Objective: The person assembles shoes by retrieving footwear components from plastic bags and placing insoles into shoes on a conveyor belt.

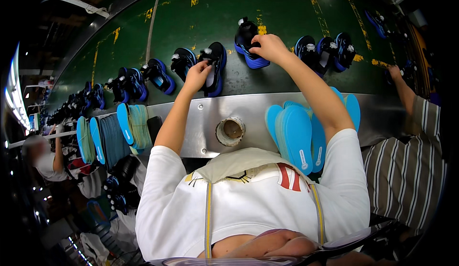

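Two black and blue sports shoes are at my hands on the green belt. My left hand point(197, 76) is closed, its fingertips pinched at the opening of one shoe point(217, 67) lying with its toe pointing away. Further right, my right hand point(270, 48) is closed with thumb and fingers on the edge of the other shoe point(257, 61), whose blue sole shows toward me. My fingertips are partly hidden by the shoe uppers. Just left of my left hand lies another black shoe point(183, 60), apart from my fingers.
A steel ledge point(191, 127) with a round cup-like hole point(230, 131) runs along the belt's near side. Stacks of blue insoles point(294, 134) stand right; tied insole bundles point(125, 125) stand left. More shoes point(344, 50) line the belt both ways. A co-worker in a striped shirt point(397, 175) reaches in at right.
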Motion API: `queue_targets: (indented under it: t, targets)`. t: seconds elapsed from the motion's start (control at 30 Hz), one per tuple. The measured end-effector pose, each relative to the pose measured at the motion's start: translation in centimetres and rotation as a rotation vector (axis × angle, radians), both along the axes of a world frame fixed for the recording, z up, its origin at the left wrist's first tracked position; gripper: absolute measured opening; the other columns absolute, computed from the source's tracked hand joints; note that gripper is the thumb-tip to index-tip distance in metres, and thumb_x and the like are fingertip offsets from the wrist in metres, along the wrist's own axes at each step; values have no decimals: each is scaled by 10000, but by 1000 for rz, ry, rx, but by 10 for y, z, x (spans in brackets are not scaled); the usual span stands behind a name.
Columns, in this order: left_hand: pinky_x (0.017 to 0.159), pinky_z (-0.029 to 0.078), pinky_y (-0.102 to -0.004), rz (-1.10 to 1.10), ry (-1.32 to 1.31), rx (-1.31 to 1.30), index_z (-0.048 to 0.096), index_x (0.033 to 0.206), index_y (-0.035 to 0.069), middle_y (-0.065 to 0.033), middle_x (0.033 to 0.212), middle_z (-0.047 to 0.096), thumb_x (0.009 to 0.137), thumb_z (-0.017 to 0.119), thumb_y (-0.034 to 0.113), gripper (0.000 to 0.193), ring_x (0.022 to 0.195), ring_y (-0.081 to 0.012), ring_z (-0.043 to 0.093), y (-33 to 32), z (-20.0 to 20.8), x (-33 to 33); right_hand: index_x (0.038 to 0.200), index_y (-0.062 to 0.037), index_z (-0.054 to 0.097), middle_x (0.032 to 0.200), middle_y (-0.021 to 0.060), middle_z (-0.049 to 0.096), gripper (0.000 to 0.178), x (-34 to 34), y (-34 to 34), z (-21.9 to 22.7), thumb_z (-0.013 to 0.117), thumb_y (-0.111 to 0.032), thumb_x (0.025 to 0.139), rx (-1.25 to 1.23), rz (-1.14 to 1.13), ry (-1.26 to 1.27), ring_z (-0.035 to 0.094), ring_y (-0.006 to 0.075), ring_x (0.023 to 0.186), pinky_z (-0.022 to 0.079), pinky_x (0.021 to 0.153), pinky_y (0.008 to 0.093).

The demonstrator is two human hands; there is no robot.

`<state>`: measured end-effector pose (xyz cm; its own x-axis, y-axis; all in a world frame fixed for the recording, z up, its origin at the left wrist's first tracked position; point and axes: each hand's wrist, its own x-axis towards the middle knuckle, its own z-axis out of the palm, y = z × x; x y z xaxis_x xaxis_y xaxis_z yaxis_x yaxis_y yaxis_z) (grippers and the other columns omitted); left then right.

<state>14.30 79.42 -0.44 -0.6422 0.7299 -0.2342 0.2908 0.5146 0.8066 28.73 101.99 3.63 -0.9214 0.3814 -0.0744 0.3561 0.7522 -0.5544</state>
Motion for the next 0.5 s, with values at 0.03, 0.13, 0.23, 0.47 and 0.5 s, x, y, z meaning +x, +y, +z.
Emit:
queue_targets:
  t: [0.03, 0.13, 0.23, 0.47, 0.5]
  targets:
    - [525, 371, -244, 46, -185, 72, 488, 674, 25, -119, 997, 546, 747, 524, 155, 153, 605, -136, 470, -7, 7, 1, 858, -61, 583, 755, 146, 585, 287, 2, -1, -1, 596, -274, 667, 4, -13, 8, 555, 282, 729, 429, 655, 347]
    - [432, 289, -181, 98, -431, 246, 439, 617, 59, -78, 858, 562, 727, 496, 94, 129, 492, -31, 358, -26, 43, 31, 883, -57, 577, 778, 155, 584, 298, 7, -3, -8, 576, -282, 688, -5, -70, 37, 552, 288, 754, 428, 671, 349]
    - [436, 289, -191, -57, -373, 325, 426, 625, 62, -22, 706, 523, 704, 473, 76, 94, 489, -49, 355, -59, 48, 66, 910, -62, 570, 805, 156, 582, 292, 13, -6, -13, 549, -276, 712, -67, -81, -29, 549, 295, 777, 428, 688, 353]
    - [582, 372, -310, -481, 262, 99, 464, 745, 41, -95, 674, 465, 717, 517, 162, 135, 620, -250, 461, -57, 64, 152, 993, -33, 536, 815, 131, 589, 329, 94, -11, 61, 534, -251, 746, -323, -245, 108, 567, 243, 745, 433, 666, 297]
    - [602, 376, -327, -549, 392, 147, 470, 772, 42, -110, 693, 460, 721, 527, 191, 168, 646, -276, 461, -57, 61, 152, 1006, -30, 532, 808, 110, 590, 329, 114, -14, 74, 547, -233, 747, -335, -351, 168, 559, 197, 732, 427, 662, 268]
